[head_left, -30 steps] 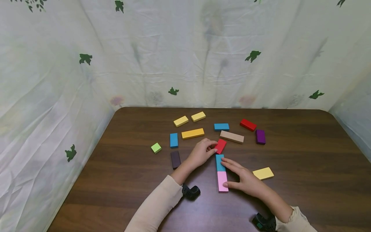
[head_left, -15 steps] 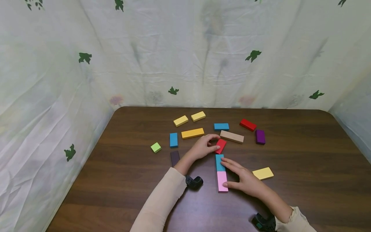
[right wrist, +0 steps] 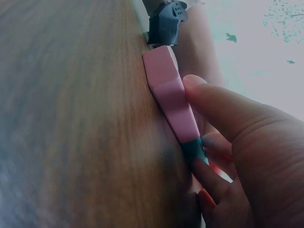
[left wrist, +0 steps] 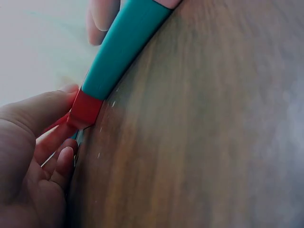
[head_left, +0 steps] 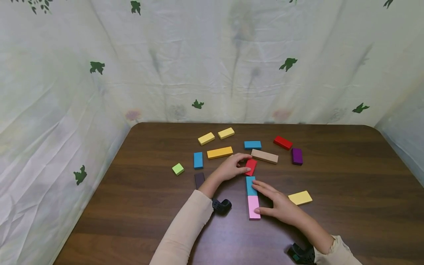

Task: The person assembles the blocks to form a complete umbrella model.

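Near the table's middle, a blue block [head_left: 250, 187] and a pink block [head_left: 253, 208] lie end to end in a line. A red block [head_left: 251, 165] lies at the far end of the blue one, slightly slanted. My left hand [head_left: 228, 169] pinches the red block, thumb at its near part and fingers at its far end. In the left wrist view the red block [left wrist: 85, 110] meets the blue end. My right hand [head_left: 281, 208] rests on the line with extended fingers, thumb on the pink block [right wrist: 168, 90] and fingertips at the blue one.
Beyond the hands lie a tan block [head_left: 265, 156], a blue block [head_left: 253, 145], an orange block [head_left: 220, 152], a red block [head_left: 283, 142] and a purple block [head_left: 297, 156]. A yellow block [head_left: 300, 198] sits beside the right hand. A dark block [head_left: 199, 180] is partly behind the left forearm.
My left hand has shifted slightly forward and right, its fingers now spread around the red block. The red block has turned or slid very slightly left; my right hand stays put.
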{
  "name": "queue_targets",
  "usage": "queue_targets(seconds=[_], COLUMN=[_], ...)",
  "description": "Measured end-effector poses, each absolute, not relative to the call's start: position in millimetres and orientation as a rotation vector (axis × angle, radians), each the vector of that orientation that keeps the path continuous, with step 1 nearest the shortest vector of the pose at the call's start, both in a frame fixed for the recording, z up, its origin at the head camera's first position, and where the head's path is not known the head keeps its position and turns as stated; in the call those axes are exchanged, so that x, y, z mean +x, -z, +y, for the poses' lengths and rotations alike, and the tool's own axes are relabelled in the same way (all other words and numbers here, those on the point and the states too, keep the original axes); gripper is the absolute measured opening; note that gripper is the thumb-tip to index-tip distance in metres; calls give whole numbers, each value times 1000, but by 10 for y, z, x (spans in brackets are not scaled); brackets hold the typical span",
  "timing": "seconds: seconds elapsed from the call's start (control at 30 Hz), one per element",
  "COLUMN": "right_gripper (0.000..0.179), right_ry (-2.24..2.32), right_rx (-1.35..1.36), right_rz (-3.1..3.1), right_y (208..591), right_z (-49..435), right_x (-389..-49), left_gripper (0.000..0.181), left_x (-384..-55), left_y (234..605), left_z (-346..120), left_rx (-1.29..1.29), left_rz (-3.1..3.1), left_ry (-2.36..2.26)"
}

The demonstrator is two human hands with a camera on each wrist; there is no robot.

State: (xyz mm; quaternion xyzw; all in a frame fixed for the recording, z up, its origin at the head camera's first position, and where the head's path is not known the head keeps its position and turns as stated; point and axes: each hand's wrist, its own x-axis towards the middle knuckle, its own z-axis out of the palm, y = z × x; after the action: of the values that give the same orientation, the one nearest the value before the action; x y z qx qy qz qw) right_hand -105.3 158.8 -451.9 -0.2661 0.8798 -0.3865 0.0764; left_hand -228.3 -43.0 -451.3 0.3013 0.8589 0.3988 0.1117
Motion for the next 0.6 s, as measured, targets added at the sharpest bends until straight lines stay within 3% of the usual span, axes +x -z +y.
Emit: queue_targets(seconds=[0.6], right_gripper=[72], right_ry=[1166], right_rx=[-791], right_rz=[2624], right_y=[4522], right_z=[1588], right_x=[-1051], left_gripper=[44], left_x=[-2217], left_y=[4552], left_z=[-391], left_rx=[790], left_rz=[2626], left_ry=[-1189])
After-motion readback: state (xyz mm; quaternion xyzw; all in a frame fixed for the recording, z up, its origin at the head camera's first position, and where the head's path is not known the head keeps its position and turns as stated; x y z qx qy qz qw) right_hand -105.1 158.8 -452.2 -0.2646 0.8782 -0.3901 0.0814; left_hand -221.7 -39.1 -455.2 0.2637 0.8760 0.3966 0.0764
